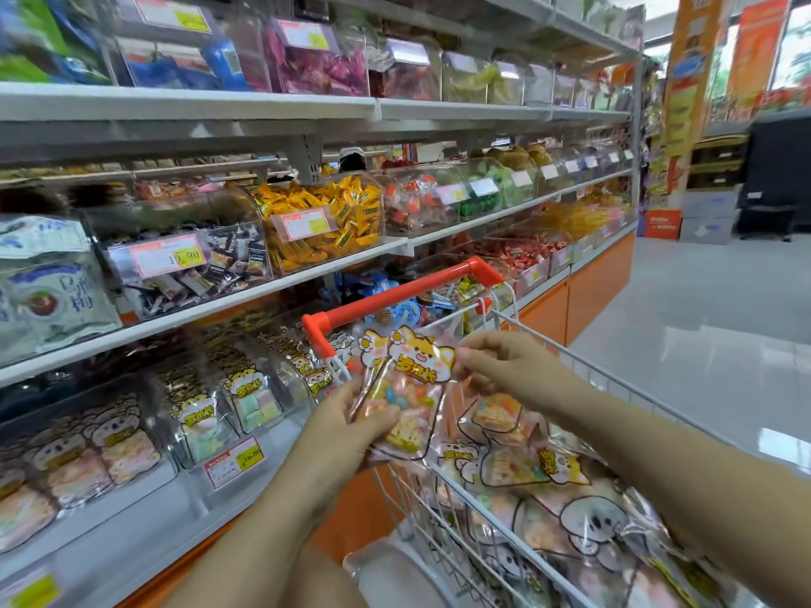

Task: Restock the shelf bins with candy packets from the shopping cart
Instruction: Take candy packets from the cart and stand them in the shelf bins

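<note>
Glossy pale floor (702, 309) to the right, streaked with soft bright reflections. Long grey metal shelving (188, 103) down the left, raised on orange base panels (597, 283). At the aisle's far end, a tall orange banner (689, 81), a dark cabinet (776, 168) and bright daylit windows (796, 41) hung with orange posters.

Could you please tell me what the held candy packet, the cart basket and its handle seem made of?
Candy packet: clear glossy plastic film, probably; sweets show through and it glints. Cart basket: white-coated metal wire, judging by its thin grid. Cart handle: smooth orange-red plastic, apparently, with a soft sheen.
</note>
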Tool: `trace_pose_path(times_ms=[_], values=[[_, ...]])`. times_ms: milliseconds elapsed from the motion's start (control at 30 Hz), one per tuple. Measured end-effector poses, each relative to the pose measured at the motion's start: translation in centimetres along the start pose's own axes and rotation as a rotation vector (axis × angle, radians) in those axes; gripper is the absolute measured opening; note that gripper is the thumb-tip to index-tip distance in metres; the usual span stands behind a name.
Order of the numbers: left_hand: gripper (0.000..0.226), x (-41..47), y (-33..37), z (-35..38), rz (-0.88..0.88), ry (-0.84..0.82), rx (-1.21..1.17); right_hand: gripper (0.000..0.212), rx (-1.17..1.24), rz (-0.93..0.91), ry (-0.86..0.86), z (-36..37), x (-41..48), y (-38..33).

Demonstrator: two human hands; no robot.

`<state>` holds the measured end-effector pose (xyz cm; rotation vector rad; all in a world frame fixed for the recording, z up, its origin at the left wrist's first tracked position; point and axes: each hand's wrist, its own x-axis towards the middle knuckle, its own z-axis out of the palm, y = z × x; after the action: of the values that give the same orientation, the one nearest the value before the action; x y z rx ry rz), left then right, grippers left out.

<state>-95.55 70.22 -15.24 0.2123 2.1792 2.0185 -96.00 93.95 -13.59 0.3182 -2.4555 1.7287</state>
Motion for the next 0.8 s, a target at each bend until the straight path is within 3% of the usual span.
trace_pose_path(times_ms=[67, 167, 300, 400, 500, 567, 633, 700, 800], values=[[0.048, 0.3, -0.5, -0.3, -0.016, 0.065, -0.004, 0.022, -0.415, -0.041, -0.127, -1.3, -0.4, 0.9], [0.047, 0.5, -0.9, -0.3, -0.074, 0.104, -0.036, 0.038, -1.116, 0.052, -0.454, -0.9, -1.7, 3.6], [0.011, 0.1, -0.8, 0.2, -0.157, 0.086, -0.105, 0.030, -1.508, 0.088, -0.489, 2.1, -2.9, 5.3], [0.023, -0.6, -1.0, -0.4, -0.150, 0.040, -0.076, 0.028, -1.439, 0.043, -0.380, 2.8, -2.6, 4.2], [0.061, -0.8, -1.2, -1.4, -0.150, 0.095, -0.067, 0.033, -1.102, 0.066, -0.165, 0.6, -0.9, 2.8], [0.070, -1.0, -1.0, -2.0, -0.083, 0.076, -0.042, 0.024, -0.862, -0.008, 0.024, -1.2, -0.1, 1.4], [0.060, -1.4, -0.6, -1.7, -0.040, 0.039, -0.040, 0.014, -0.635, -0.156, 0.169, -2.1, -0.3, -0.2], [0.043, -1.6, -0.3, -0.9, -0.044, 0.050, -0.069, 0.020, -0.493, -0.417, 0.241, -1.4, -1.2, -1.7], [0.025, -1.7, 0.0, 0.3, -0.057, 0.053, -0.213, 0.020, -0.607, -0.851, 0.203, 0.7, -2.3, -1.1]])
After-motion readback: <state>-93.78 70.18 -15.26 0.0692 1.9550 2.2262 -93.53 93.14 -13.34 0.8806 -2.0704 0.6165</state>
